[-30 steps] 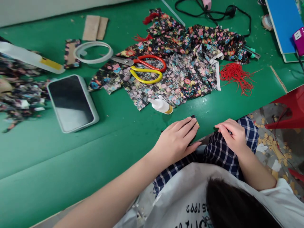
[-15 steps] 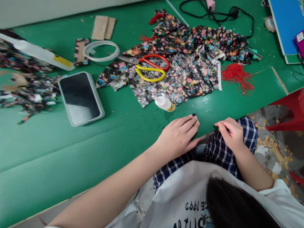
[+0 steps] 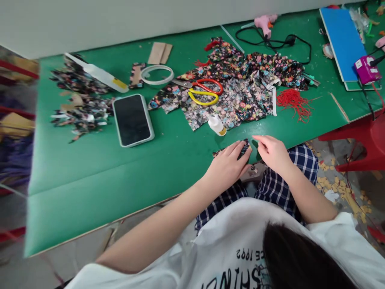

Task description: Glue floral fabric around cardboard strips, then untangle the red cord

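My left hand (image 3: 228, 162) lies with its fingers stretched flat over a small dark floral fabric piece (image 3: 245, 149) at the table's front edge. Much of that piece is hidden under the fingers. Just to the right, my right hand (image 3: 273, 152) hovers close by, index finger pointing left, thumb a little apart from it, and nothing visible in its grasp. A small white glue bottle (image 3: 217, 125) with a yellow label stands tilted beyond my left hand. Behind it, scissors (image 3: 204, 92) with one red and one yellow handle rest on crumpled floral fabric (image 3: 240, 96).
Left of the fabric are a phone (image 3: 132, 120), a roll of white tape (image 3: 157, 75), a large white bottle (image 3: 99, 74) and fabric scraps (image 3: 87, 112). Red threads (image 3: 293, 103) lie right. Farther back are a pink glue gun (image 3: 264, 25), its cable and a blue board (image 3: 343, 44).
The view has shifted, showing more of the table's left end. My right hand has moved left and up, nearer the fabric piece, its index finger now extended. My left hand stays on the piece.
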`<action>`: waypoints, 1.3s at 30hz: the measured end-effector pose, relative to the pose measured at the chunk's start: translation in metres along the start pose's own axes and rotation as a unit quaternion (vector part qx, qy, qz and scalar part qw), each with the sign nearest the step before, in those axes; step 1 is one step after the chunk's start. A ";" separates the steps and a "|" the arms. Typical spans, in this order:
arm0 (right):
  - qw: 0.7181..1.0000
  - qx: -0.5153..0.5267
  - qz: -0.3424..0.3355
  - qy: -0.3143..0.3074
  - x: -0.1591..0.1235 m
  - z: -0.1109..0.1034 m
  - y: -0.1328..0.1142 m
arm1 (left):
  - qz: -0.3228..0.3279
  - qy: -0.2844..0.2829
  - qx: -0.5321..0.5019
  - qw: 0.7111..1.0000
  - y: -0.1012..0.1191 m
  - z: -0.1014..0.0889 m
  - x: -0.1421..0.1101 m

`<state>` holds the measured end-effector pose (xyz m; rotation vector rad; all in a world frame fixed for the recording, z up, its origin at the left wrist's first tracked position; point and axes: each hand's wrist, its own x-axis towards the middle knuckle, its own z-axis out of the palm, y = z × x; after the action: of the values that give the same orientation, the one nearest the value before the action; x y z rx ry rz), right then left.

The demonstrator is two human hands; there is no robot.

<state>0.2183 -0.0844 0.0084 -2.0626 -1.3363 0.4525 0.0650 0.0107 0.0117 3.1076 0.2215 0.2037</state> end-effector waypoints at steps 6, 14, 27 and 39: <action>0.999 -0.002 0.041 -0.028 0.018 0.014 -0.006 | -0.039 -0.003 -0.030 0.999 0.011 0.015 -0.007; 0.993 0.090 0.045 -0.064 0.025 0.006 -0.001 | -0.061 -0.022 -0.054 0.996 0.017 0.021 -0.008; 0.976 0.212 0.011 0.049 0.005 0.013 0.028 | -0.103 0.013 -0.044 0.994 0.028 0.026 -0.001; 0.977 0.203 -0.027 0.054 0.005 0.014 0.030 | -0.100 0.043 -0.053 0.993 0.019 0.019 0.010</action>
<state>0.2326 -0.0842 -0.0218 -1.6848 -1.1246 0.5316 0.0800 -0.0074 -0.0054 2.9491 0.5030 0.3325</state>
